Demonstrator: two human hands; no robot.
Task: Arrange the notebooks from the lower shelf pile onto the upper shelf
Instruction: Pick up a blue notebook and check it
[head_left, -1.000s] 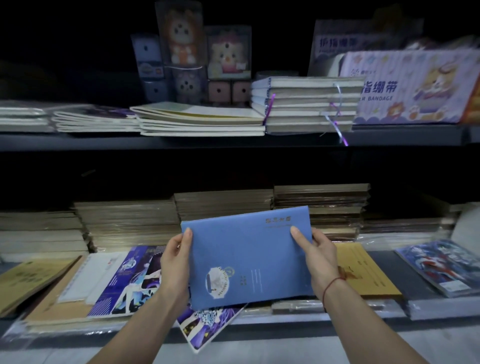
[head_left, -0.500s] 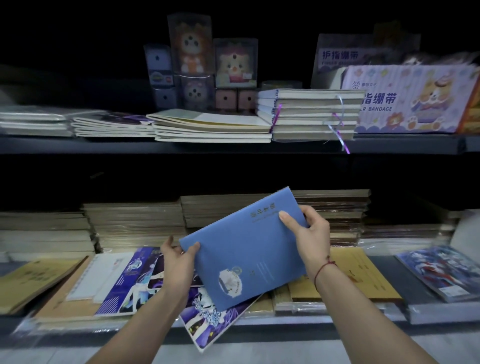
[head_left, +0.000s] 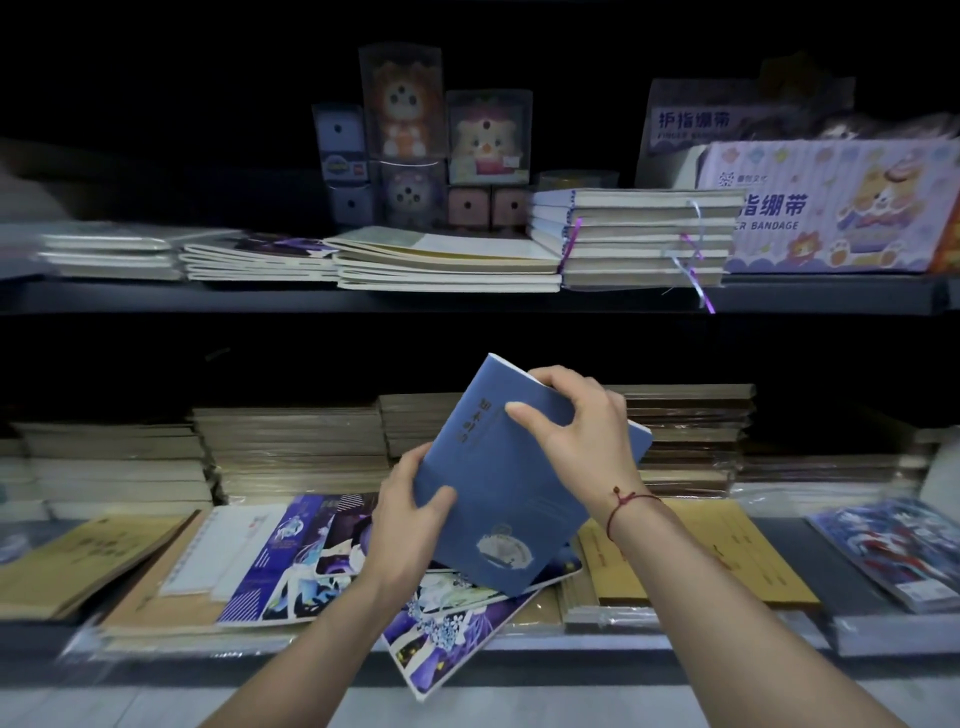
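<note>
Carrying step in hand, judged from the pose: blue notebook (head_left: 511, 486) lifted clear of the lower shelf pile (head_left: 447, 618), tilted on one corner, between the two shelves. Left hand (head_left: 408, 512) clamped on its lower left edge, right hand (head_left: 576, 428) clamped over its upper right corner. Next move probably: raise, level flat, lay on a stack on the upper shelf (head_left: 467, 301). Upper shelf already crowded: flat notebook stack (head_left: 447, 265), taller ribbon-tied stack (head_left: 639, 236) just beside, bandage box (head_left: 836, 208) at the right, small cartoon boxes (head_left: 400, 104) behind. Loose purple ribbon (head_left: 698, 283) hanging over the shelf edge, possible snag.
</note>
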